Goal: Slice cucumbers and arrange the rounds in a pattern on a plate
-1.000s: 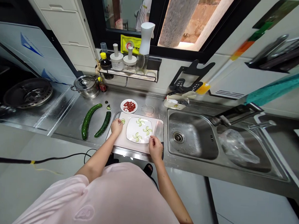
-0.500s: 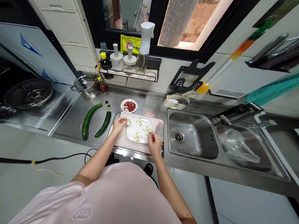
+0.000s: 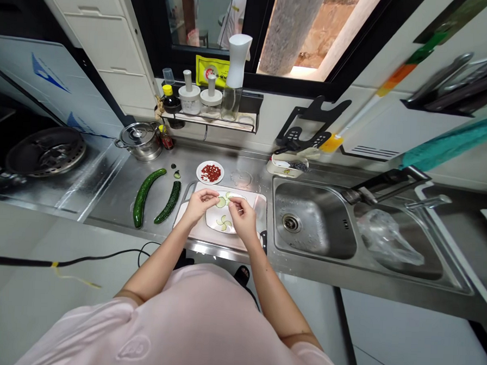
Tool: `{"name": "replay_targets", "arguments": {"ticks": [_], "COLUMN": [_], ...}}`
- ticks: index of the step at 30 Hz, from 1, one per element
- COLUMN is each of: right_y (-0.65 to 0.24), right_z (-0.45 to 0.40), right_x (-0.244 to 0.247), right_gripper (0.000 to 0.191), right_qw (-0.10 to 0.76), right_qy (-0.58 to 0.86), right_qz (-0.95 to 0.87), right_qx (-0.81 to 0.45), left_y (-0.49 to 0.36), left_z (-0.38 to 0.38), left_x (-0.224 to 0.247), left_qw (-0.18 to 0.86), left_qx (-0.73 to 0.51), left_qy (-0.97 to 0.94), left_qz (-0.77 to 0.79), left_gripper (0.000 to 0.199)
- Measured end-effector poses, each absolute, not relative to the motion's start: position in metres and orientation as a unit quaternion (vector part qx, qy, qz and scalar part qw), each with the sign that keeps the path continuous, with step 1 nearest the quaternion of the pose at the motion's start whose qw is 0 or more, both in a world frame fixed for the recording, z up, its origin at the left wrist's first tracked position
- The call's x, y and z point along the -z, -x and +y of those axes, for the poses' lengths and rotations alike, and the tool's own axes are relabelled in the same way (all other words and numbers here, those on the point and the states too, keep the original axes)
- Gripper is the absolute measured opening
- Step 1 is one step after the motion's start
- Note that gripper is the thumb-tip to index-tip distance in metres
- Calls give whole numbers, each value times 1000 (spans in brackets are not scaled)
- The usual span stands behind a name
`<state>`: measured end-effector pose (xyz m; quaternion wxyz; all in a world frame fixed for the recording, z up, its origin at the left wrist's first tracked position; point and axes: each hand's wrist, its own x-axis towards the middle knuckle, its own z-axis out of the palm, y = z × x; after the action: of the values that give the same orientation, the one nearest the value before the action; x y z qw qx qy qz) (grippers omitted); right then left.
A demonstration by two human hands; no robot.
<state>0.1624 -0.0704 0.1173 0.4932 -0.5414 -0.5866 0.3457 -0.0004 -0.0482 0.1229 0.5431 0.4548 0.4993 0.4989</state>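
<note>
Both hands have closed in since the earlier frame: left hand (image 3: 199, 204) and right hand (image 3: 242, 218) now nearly meet over the upper part of the white plate (image 3: 212, 220), mid-frame. Fingers curled on both. Right fingertips (image 3: 230, 201) are pinched at the cucumber slices (image 3: 222, 202), left fingers just beside them. Cannot tell if either hand is actually gripping a slice. A fan of more slices (image 3: 224, 223) lies on the plate's lower part. Plate sits on a pale cutting board (image 3: 194, 231) on the steel counter (image 3: 111, 208). Left of the board: two dark green cucumbers (image 3: 143, 197) (image 3: 169, 202). Above it: small plate of chopped red chili (image 3: 210, 172). Right: black knife handle (image 3: 264, 241) at the board edge, then the steel sink (image 3: 302, 218).
</note>
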Motion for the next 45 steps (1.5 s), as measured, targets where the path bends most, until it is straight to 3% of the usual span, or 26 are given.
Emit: {"name": "replay_targets", "arguments": {"ticks": [10, 16, 22, 26, 45], "right_y": [-158, -160, -160, -159, -163], "right_z": [-65, -64, -64, -64, -64], "right_x": [-124, -121, -122, -123, -122], "right_gripper": [22, 22, 23, 23, 15], "right_qw": [444, 466, 480, 484, 460], "right_qy": [506, 519, 517, 497, 483], "right_qz": [-632, -609, -602, -614, -686], "right_qx": [-384, -378, -375, -377, -289], "left_y": [-5, -3, -5, -9, -8], "left_z": [-56, -55, -61, -64, -52], "left_x": [-132, -129, -121, -125, -126], "left_qw": [563, 567, 704, 770, 644], "left_qx": [-475, -465, -361, -360, -474], "left_qy": [-488, -451, -369, -298, -370], "left_qz": [469, 509, 487, 434, 473], "left_gripper": [33, 35, 48, 50, 54]}}
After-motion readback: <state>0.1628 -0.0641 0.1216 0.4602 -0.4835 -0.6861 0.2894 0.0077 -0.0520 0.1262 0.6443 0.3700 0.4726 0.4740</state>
